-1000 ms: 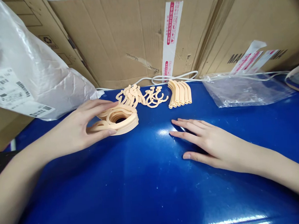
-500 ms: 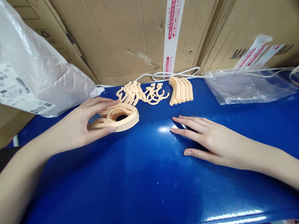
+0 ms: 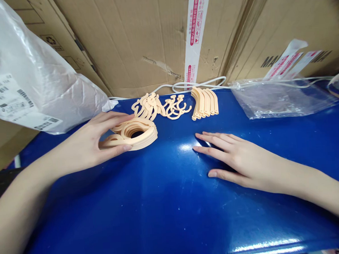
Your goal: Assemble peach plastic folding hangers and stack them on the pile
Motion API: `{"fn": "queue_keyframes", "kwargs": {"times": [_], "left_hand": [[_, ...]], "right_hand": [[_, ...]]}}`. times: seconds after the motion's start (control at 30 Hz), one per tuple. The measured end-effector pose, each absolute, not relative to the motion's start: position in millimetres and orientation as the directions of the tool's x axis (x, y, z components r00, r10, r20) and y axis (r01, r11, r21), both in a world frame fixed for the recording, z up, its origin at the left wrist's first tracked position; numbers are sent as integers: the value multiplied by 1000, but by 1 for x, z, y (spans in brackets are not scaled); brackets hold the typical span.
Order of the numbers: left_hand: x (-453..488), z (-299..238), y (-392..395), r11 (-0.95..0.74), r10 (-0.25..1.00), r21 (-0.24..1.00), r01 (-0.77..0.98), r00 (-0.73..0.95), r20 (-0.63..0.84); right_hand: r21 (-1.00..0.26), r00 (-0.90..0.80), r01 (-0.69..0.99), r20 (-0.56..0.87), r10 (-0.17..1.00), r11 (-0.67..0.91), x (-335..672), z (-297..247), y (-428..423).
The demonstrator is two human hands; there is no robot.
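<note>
My left hand (image 3: 91, 144) grips a stack of peach plastic ring-shaped pieces (image 3: 135, 134) between thumb and fingers, and the stack rests on the blue table (image 3: 162, 210). Flat on the table to the right of that stack lies my right hand (image 3: 236, 159), fingers stretched out and holding nothing. Behind the stack are a pile of peach hook-shaped pieces (image 3: 145, 105), a smaller cluster of hooks (image 3: 176, 107) and a row of curved peach strips (image 3: 204, 102).
Cardboard boxes (image 3: 153, 37) stand along the back edge. A white plastic bag with labels (image 3: 27, 77) sits at the left. A clear plastic bag (image 3: 278, 98) lies at the right rear, with a white cord (image 3: 201, 83) running behind the pieces.
None of the hands or pieces has visibly moved; only the view shifted slightly.
</note>
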State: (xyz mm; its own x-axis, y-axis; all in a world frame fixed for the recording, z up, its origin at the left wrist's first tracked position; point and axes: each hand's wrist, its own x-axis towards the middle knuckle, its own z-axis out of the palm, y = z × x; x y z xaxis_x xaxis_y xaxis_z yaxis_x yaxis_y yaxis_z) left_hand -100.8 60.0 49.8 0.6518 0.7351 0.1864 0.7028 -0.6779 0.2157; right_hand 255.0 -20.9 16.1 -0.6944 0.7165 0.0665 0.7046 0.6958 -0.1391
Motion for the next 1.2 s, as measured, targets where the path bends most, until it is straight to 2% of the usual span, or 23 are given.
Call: {"fn": "queue_keyframes", "kwargs": {"times": [0.47, 0.67, 0.93, 1.2], "left_hand": [[-101, 49, 60, -684, 729, 198, 702, 656, 194], [-110, 54, 57, -589, 806, 214, 779, 586, 86], [-154, 69, 61, -509, 859, 107, 854, 498, 115], [-143, 77, 64, -339, 939, 263, 903, 343, 33]], "right_hand": [[-116, -697, 707, 47, 715, 697, 256, 15, -21], [-143, -696, 702, 72, 714, 698, 255, 16, -21], [-142, -695, 702, 77, 715, 698, 255, 16, -21], [-120, -694, 711, 45, 719, 693, 255, 17, -21]]}}
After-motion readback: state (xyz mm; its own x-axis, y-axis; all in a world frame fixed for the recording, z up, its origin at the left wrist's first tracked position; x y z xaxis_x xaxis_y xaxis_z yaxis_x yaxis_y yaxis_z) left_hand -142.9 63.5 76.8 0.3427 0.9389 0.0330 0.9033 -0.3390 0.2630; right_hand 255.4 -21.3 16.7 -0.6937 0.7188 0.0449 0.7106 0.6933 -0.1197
